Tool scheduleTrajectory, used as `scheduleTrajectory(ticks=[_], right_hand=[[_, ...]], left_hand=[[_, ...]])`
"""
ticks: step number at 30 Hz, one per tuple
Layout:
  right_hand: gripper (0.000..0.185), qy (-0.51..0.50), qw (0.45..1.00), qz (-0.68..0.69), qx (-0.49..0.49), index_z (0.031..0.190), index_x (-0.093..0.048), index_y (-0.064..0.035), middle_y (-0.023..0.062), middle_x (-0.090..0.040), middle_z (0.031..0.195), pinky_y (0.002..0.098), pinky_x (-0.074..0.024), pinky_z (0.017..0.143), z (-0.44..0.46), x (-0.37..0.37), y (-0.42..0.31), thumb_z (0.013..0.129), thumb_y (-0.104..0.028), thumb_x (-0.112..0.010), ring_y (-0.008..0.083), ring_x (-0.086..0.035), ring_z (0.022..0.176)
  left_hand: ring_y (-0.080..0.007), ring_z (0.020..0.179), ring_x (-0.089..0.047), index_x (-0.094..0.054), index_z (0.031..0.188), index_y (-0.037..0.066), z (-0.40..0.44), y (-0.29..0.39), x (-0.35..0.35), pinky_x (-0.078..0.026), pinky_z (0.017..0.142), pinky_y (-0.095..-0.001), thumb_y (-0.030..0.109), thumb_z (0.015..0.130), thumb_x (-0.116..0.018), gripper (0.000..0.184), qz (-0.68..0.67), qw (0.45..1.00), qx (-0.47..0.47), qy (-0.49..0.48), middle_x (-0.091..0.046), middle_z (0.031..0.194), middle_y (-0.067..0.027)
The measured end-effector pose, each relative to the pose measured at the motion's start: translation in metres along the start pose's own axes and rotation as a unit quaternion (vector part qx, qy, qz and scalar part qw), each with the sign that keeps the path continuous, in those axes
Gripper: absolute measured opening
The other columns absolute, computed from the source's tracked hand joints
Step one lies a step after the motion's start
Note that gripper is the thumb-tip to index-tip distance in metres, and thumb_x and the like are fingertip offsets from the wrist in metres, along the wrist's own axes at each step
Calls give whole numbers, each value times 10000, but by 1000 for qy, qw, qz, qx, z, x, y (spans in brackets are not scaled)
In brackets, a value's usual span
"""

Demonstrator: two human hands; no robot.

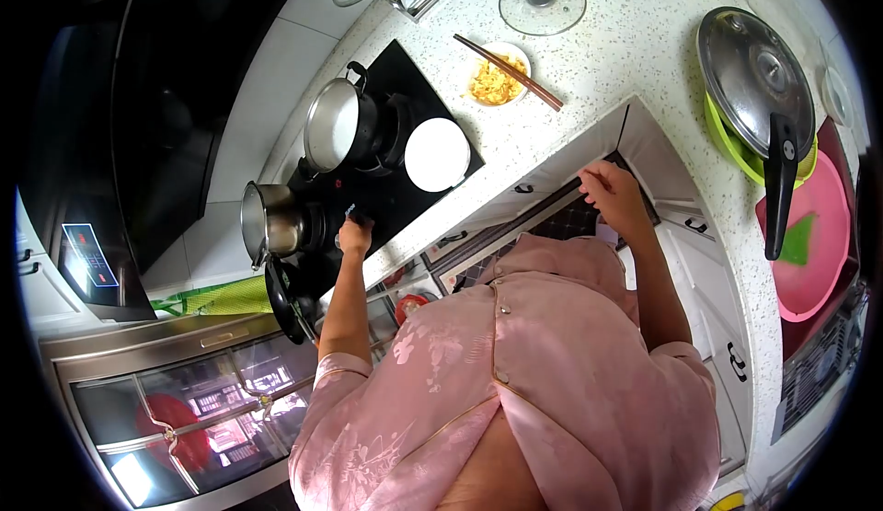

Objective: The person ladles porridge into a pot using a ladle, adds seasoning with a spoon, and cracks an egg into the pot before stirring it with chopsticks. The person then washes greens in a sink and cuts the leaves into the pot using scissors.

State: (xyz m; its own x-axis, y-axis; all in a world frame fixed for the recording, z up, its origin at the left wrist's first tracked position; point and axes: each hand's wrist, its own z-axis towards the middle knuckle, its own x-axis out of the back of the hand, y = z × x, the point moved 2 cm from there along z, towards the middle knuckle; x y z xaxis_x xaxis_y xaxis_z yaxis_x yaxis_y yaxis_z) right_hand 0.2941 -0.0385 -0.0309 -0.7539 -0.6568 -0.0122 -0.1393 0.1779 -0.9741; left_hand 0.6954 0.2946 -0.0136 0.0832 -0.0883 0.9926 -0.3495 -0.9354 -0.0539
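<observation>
My left hand [355, 235] is closed around a small dark object with a shiny tip, too small to name, over the front of the black cooktop [405, 206]. Close by on the cooktop stand a steel pot [269, 220] and a second open pot [333, 126], with a white plate [437, 155] to their right. My right hand [602, 185] hangs in front of the counter edge with its fingers curled together; anything inside them is hidden. Beyond it on the counter is a white bowl [511, 49] of yellow food with chopsticks [529, 80] across it.
A glass lid [543, 2] lies on the counter [625, 23]. At the right, a lidded pan [750, 69] rests on a green basket [727, 148] beside a pink basin [823, 253]. A dark pan [287, 301] sits at the cooktop's near-left end.
</observation>
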Motion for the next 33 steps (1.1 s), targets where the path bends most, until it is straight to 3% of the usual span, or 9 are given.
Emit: scheduleTrajectory(ticks=[14, 22, 25, 28, 30, 33], right_hand=[[214, -26, 999, -16, -11, 920, -597, -1, 49, -598, 739, 225, -447, 577, -3, 0, -1, 866, -201, -541, 93, -546, 631], [190, 0, 998, -59, -30, 931, -602, -41, 34, -597, 741, 206, -443, 509, -4, 4, -2, 864, -209, -544, 75, -548, 618], [179, 7, 999, -11, 29, 876, -602, -17, 44, -605, 699, 230, -443, 514, -4, 10, 6, 849, -189, -561, 89, -561, 591], [180, 27, 998, -41, 35, 835, -606, -4, 51, -609, 657, 250, -446, 547, -8, 22, -13, 835, -181, -574, 102, -568, 575], [193, 0, 998, -58, 27, 924, -598, 9, 58, -616, 726, 228, -464, 557, -4, 29, -8, 856, -167, -557, 93, -571, 618], [195, 9, 994, -87, 70, 931, -598, 20, 57, -613, 722, 229, -468, 571, -5, 47, -15, 862, -155, -547, 93, -571, 626]], left_hand=[[-350, 930, -596, -535, 1045, 52, 3, -3, -3, -471, 797, -430, 345, 727, -663, 452, 23, 999, 23, -18, -634, 947, -188], [-367, 869, -616, -408, 1161, 27, -21, 22, 32, -486, 745, -457, 463, 740, -624, 643, 89, 995, 49, -13, -635, 913, -205], [-344, 824, -625, -566, 993, 56, -27, 38, 65, -498, 715, -433, 423, 742, -637, 450, 71, 996, -50, 21, -647, 883, -168], [-328, 686, -628, -615, 755, 57, -32, 77, 93, -497, 618, -408, 344, 742, -674, 293, 16, 988, -111, 104, -635, 696, -144], [-320, 641, -620, -611, 726, 53, -46, 126, 123, -489, 586, -394, 318, 748, -676, 274, -57, 979, -153, 123, -623, 651, -134], [-272, 516, -583, -589, 694, 40, -49, 192, 149, -451, 503, -356, 266, 766, -672, 251, -157, 940, -255, 163, -581, 554, -104]])
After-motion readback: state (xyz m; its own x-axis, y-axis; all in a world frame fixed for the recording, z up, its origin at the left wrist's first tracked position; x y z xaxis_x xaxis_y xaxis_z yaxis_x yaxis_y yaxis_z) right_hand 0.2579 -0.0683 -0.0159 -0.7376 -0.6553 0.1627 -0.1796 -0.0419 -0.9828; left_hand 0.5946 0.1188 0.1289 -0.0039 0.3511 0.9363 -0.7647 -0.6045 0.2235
